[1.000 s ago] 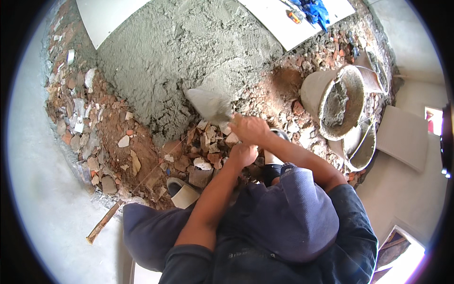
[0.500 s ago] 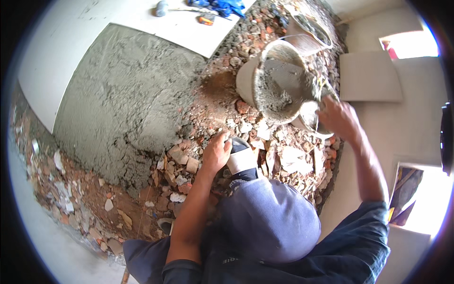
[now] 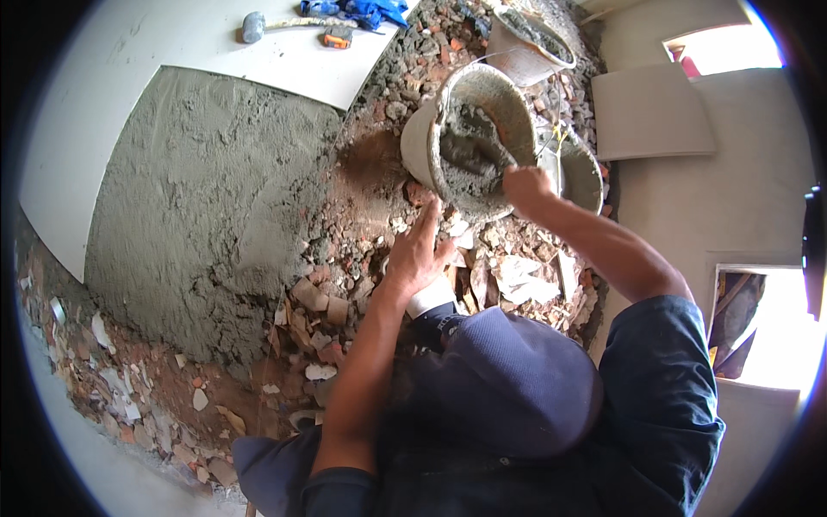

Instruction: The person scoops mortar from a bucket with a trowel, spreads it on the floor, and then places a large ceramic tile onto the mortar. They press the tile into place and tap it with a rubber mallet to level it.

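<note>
A large pale bucket point(image 3: 420, 142) of wet grey mortar point(image 3: 469, 129) leans toward me on the rubble. My right hand point(image 3: 529, 189) is closed round the handle of a trowel point(image 3: 504, 164), whose blade is down in the mortar and partly hidden by it. My left hand point(image 3: 419, 252) is open, its fingers stretched toward the bucket's near side. The fingertips are at or very near the bucket wall; whether they touch I cannot tell. Beyond my right hand stands a smaller bucket point(image 3: 584, 177) with a wire handle.
Fresh mortar point(image 3: 215, 198) is spread at the left, beside large pale tiles point(image 3: 129, 43). On the tiles lie a mallet point(image 3: 255, 27), an orange tape measure point(image 3: 338, 37) and blue plastic point(image 3: 366, 10). Another bucket point(image 3: 521, 60) stands farther back. Broken rubble point(image 3: 336, 293) covers the ground; a wall point(image 3: 655, 224) is at the right.
My right hand has moved left with the trowel, from above the smaller bucket into the large bucket's mortar. My left hand has gone forward to the bucket, its fingers straightening. The view has shifted slightly.
</note>
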Demonstrator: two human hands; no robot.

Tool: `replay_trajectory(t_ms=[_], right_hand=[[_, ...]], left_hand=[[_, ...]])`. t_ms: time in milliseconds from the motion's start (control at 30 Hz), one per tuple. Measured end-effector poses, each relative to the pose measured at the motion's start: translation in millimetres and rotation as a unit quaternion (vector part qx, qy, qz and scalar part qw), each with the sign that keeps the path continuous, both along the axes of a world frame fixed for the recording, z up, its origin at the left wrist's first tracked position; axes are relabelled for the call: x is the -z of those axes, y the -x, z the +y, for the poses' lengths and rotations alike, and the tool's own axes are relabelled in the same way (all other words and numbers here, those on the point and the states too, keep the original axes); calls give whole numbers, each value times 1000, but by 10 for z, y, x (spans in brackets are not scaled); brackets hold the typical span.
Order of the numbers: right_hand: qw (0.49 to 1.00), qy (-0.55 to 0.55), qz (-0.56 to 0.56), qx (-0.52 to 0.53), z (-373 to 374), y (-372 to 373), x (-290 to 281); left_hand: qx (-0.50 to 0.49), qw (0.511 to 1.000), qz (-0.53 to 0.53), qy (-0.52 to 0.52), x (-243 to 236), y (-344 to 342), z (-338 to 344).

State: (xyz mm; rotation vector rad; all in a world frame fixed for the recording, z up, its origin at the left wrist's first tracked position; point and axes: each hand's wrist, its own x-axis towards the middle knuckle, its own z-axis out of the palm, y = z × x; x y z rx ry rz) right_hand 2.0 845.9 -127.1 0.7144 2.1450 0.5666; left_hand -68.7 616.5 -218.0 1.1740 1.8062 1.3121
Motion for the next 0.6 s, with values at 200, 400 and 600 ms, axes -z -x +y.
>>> replay_trajectory(t_ms=[200, 400, 600], right_hand=[[978, 79, 164, 97, 45, -255, -313], [977, 130, 45, 162, 140, -65, -22], [932, 253, 145, 215, -30, -46, 27]], left_hand=[[12, 999, 46, 24, 101, -27, -66], [7, 993, 109, 44, 53, 17, 97], [40, 986, 107, 118, -75, 112, 179]])
